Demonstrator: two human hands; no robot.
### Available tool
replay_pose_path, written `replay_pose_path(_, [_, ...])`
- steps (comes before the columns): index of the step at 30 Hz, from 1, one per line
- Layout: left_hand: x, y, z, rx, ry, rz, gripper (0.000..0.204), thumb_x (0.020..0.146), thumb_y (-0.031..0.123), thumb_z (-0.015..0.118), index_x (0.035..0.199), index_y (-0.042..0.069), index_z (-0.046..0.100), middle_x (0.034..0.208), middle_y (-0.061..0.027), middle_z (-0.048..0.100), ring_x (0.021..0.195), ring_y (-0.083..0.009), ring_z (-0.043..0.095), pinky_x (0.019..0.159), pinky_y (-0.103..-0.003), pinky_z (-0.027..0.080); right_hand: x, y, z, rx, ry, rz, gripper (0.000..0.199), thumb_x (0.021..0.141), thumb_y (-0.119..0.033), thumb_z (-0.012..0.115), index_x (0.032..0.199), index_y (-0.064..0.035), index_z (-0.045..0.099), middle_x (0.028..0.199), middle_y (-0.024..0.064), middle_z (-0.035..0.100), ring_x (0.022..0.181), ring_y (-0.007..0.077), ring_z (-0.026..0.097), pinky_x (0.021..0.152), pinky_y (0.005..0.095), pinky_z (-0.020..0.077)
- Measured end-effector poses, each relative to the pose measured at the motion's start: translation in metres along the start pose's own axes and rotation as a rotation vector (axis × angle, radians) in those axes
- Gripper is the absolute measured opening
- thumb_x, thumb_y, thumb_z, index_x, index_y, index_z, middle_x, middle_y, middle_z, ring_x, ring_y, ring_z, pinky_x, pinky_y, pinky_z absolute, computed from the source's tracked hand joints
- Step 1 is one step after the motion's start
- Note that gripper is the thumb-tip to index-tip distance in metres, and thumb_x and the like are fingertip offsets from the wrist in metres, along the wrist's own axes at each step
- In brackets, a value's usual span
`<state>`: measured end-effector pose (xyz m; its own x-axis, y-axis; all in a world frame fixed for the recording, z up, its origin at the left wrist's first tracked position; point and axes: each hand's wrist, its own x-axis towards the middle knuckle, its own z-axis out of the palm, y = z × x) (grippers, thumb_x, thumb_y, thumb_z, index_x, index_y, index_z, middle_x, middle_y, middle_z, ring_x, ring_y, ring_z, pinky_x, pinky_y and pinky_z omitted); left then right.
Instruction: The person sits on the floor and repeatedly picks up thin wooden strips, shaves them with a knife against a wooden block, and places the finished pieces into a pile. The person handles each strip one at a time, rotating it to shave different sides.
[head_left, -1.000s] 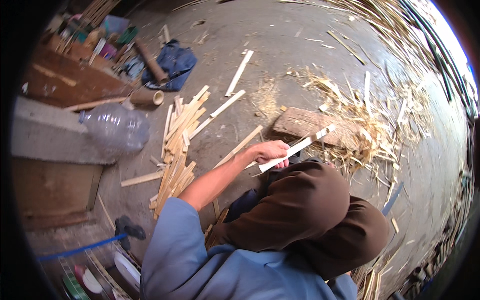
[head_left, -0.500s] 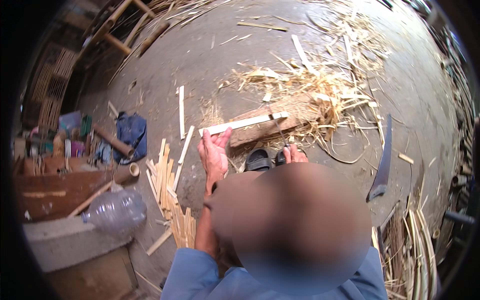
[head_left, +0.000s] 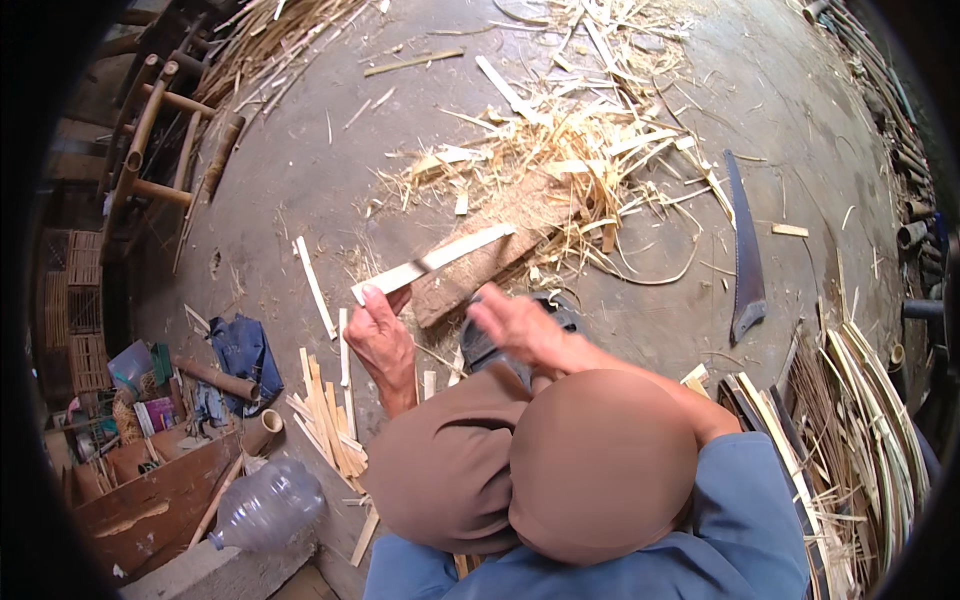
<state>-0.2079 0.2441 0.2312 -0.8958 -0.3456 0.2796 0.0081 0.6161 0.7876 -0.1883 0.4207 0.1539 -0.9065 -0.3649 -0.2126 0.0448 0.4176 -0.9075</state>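
Bamboo strip [head_left: 460, 248] is pinched by the left hand [head_left: 385, 340]; a dark blur [head_left: 422, 266], shifted from its far end, suggests its middle is worked; how the right hand [head_left: 520, 325] grips cannot be told.

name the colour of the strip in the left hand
The strip is pale cream, clearest in the head view.

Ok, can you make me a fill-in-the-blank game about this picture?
1. The pale strip is held in the person's ____ (left or right) hand.
2. In the picture, the saw lies to the ____ (left or right) of the brown block.
3. The person's right sleeve is coloured ____.

Missing words: left; right; blue.
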Motion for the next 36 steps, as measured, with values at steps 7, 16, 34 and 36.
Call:
replay_pose_path(7, [0.001, 0.02, 0.002, 0.014, -0.055, -0.039, 0.051, 0.106, 0.027, 0.039, 0.097, -0.016, 0.066, 0.079, -0.0193, 0.072, 0.072, -0.0243, 0.073, 0.072, -0.034, 0.061, 0.008, 0.087, -0.01, -0.036, 0.134, 0.081, 0.031, 0.104, -0.035, 0.043, 0.102, -0.0041, 0.049, 0.074, 0.0278, 0.061, 0.072, 0.0467, 0.062, 0.063, 0.0518, 0.0464])
replay_pose_path(16, [0.019, 0.017, 0.004, 0.316, 0.035, 0.117, 0.049, 0.103, 0.022, 0.045, 0.075, -0.012, 0.065, 0.061, -0.0263, 0.061, 0.05, -0.0346, 0.063, 0.053, -0.047, 0.047, 0.039, 0.098, -0.025, -0.15, 0.162, 0.2, 0.043, 0.104, -0.041, 0.042, 0.093, -0.0027, 0.058, 0.093, 0.0214, 0.068, 0.086, 0.038, 0.065, 0.074, 0.0488, 0.0497])
replay_pose_path(34, [0.027, -0.021, 0.023, -0.053, 0.077, 0.003, 0.022, 0.097, 0.008, 0.044, 0.117, 0.001, 0.042, 0.063, -0.0065, 0.051, 0.054, -0.0178, 0.052, 0.052, -0.037, 0.042, -0.008, 0.04, -0.014, 0.117, 0.109, 0.019, 0.037, 0.105, -0.036, 0.042, 0.099, -0.0002, 0.053, 0.081, 0.0282, 0.06, 0.075, 0.0446, 0.06, 0.07, 0.0518, 0.0458])
replay_pose_path(36, [0.023, 0.006, 0.027, -0.069, 0.044, -0.045, 0.014, 0.098, 0.008, 0.043, 0.11, 0.002, 0.042, 0.063, -0.0069, 0.052, 0.052, -0.0197, 0.052, 0.051, -0.039, 0.042, -0.01, -0.011, -0.01, 0.133, 0.027, -0.067, 0.034, 0.104, -0.037, 0.044, 0.102, -0.0027, 0.049, 0.075, 0.0267, 0.06, 0.075, 0.0462, 0.061, 0.068, 0.0528, 0.0459])
